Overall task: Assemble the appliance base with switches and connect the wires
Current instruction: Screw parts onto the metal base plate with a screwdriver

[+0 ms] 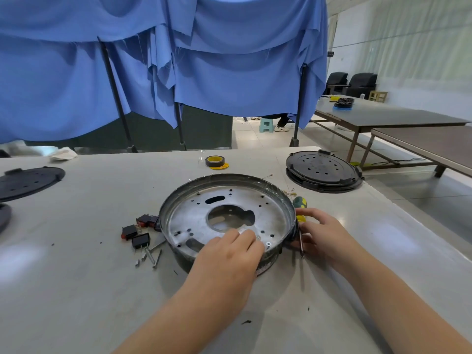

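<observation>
Metal base (227, 200): left hand (229, 254) reaches inside, right hand (324, 233) grips rim.

I'm looking into a workshop — an assembly room. My bench (76, 290) carries a metal base (227, 215), with switches (139, 229) and screws (150, 256) just left of it, tape (215, 162) behind it and black covers (323, 171) to its right. Farther right stand long tables (398, 116) — blue cloth (163, 60) hangs behind.

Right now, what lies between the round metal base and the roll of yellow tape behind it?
Bare tabletop only: nothing lies between the metal base and the tape in the head view.
</observation>
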`<action>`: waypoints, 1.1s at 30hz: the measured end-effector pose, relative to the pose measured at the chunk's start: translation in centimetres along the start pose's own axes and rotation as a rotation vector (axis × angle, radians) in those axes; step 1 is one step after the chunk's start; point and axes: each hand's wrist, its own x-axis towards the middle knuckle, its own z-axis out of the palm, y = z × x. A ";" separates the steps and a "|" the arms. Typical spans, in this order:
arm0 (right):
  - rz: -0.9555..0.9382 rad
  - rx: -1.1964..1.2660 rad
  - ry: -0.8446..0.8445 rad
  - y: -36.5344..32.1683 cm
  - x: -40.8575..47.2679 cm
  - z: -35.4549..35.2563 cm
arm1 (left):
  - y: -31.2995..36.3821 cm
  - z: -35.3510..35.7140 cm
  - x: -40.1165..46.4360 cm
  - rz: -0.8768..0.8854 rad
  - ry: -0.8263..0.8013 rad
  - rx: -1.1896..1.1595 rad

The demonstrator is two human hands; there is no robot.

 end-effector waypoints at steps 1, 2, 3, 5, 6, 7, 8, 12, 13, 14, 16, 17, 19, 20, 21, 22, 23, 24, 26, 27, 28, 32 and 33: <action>-0.003 0.010 0.004 0.1 0.1 0.1 | 0.0 0.0 0.0 -0.008 0.006 0.002; -0.004 0.024 0.006 0.2 0.2 0.1 | 0.0 0.0 0.1 -0.012 0.016 0.006; -0.002 0.043 0.009 0.3 0.3 0.2 | 0.0 0.0 0.1 -0.012 0.029 0.008; 0.006 0.093 0.008 0.3 0.4 0.2 | 0.1 0.0 0.2 -0.007 0.061 0.002; 0.005 0.108 -0.002 0.3 0.3 0.3 | 0.1 0.1 0.1 -0.006 0.075 -0.003; 0.000 0.113 -0.012 0.3 0.3 0.3 | 0.2 0.2 0.1 -0.010 0.084 -0.008; -0.004 0.111 -0.016 0.3 0.2 0.3 | 0.2 0.2 0.0 -0.017 0.089 -0.014; -0.007 0.101 -0.022 0.0 -0.1 0.3 | 0.5 0.3 0.0 -0.057 0.080 -0.024; 0.000 0.087 -0.037 -0.2 -0.2 0.2 | 0.6 0.2 0.0 -0.059 0.076 -0.021; 0.011 0.074 -0.058 -0.4 -0.3 0.1 | 0.6 0.1 -0.1 -0.059 0.072 -0.018; 0.042 0.048 -0.104 -0.8 -0.5 -0.3 | 0.9 -0.1 -0.2 -0.055 0.059 -0.011; 0.060 0.030 -0.125 -1.0 -0.7 -0.6 | 1.1 -0.2 -0.3 -0.052 0.053 -0.014; 0.099 -0.007 -0.172 -1.3 -0.9 -1.2 | 1.5 -0.6 -0.4 -0.037 0.047 -0.032; 0.117 -0.029 -0.202 -1.5 -1.1 -1.6 | 1.6 -0.7 -0.5 -0.027 0.044 -0.043; 0.134 -0.055 -0.235 -1.6 -1.2 -1.9 | 1.7 -0.9 -0.6 -0.018 0.043 -0.052; 0.145 -0.090 -0.264 -1.8 -1.3 -2.2 | 1.7 -1.0 -0.6 -0.013 0.046 -0.062; 0.145 -0.125 -0.279 -1.9 -1.3 -2.4 | 1.7 -1.2 -0.7 -0.017 0.046 -0.082; 0.136 -0.156 -0.280 -1.9 -1.3 -2.6 | 1.6 -1.3 -0.7 -0.030 0.038 -0.111; 0.107 -0.182 -0.243 -1.8 -1.3 -2.7 | 1.4 -1.4 -0.6 -0.066 0.001 -0.166; 0.084 -0.191 -0.205 -1.6 -1.3 -2.6 | 1.3 -1.4 -0.6 -0.083 -0.005 -0.178; 0.054 -0.202 -0.156 -1.4 -1.1 -2.5 | 1.2 -1.3 -0.7 -0.091 0.001 -0.179; 0.035 -0.209 0.006 -1.1 -0.7 -2.3 | 1.2 -1.2 -0.7 -0.100 0.016 -0.180; 0.053 -0.204 0.040 -1.1 -0.6 -2.4 | 1.2 -1.1 -0.7 -0.102 0.015 -0.180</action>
